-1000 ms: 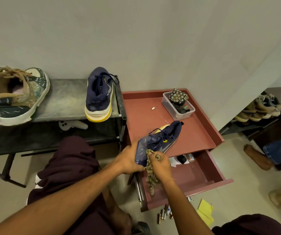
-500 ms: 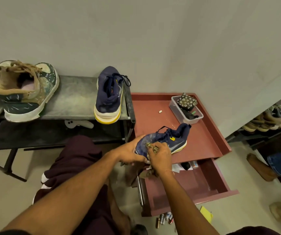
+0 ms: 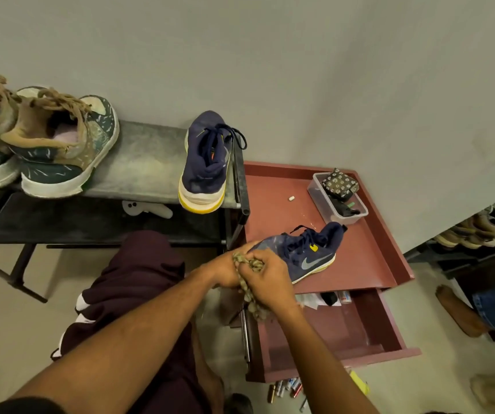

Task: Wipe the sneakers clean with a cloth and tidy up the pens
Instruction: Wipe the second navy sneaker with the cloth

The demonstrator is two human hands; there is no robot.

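A navy sneaker with a grey logo and yellow-edged sole lies on the red cabinet top. My left hand holds its toe. My right hand grips a crumpled olive patterned cloth against the toe; a strip of it hangs down between my wrists. The matching navy sneaker stands on the grey shoe rack. Several pens lie on the floor below the open red drawer.
A pair of tan and green sneakers sits at the rack's left end. A clear box with a patterned pouch stands at the cabinet's back. Another person's bare foot and a second shoe rack are at right. Yellow paper lies by the pens.
The sneaker has turned from sole-side tilted to lying on the cabinet top with its logo side showing. My right hand has bunched the cloth onto the toe, close against my left hand.
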